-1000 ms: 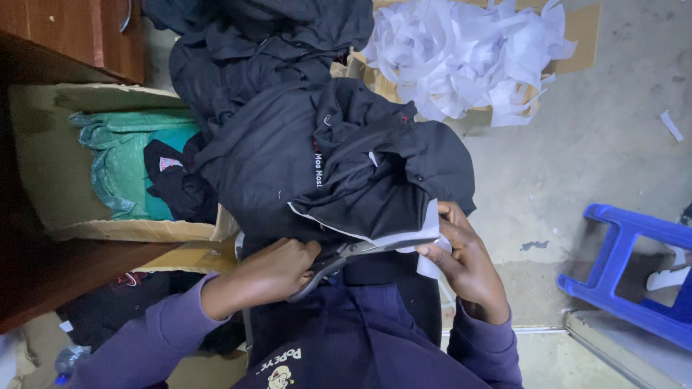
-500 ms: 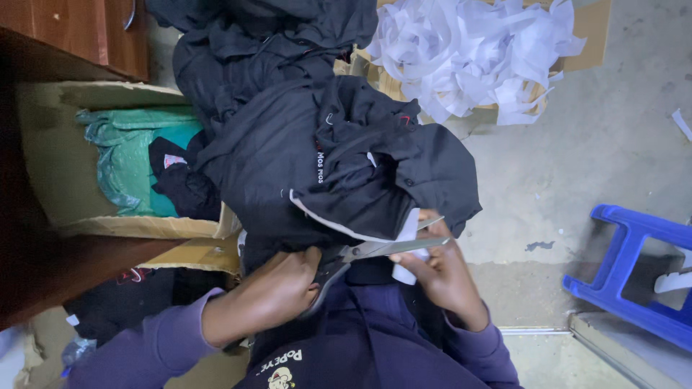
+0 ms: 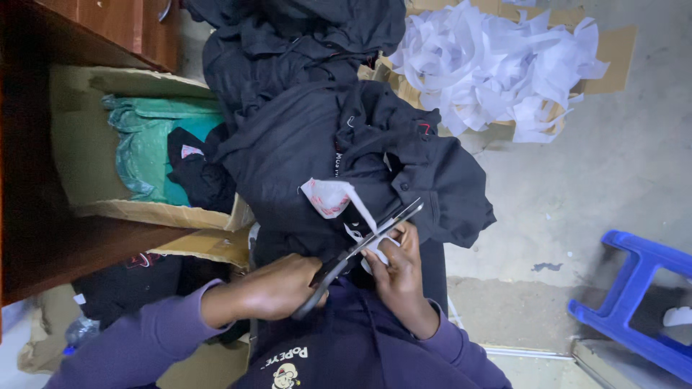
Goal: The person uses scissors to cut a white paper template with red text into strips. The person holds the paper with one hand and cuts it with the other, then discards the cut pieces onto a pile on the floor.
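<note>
The left hand (image 3: pixel 270 292) grips dark-handled metal scissors (image 3: pixel 360 248), while the right hand (image 3: pixel 396 266) pinches a white label (image 3: pixel 331 198) on the black garment (image 3: pixel 303 151).

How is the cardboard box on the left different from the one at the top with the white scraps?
The left cardboard box holds folded green and black clothes, while the top cardboard box is heaped with loose white scraps. The left box sits tucked beside wooden furniture; the top one lies out on the bare concrete floor. The left box's contents stay inside; the scraps spill over the top box's edge. Both are brown, open and worn.
</note>
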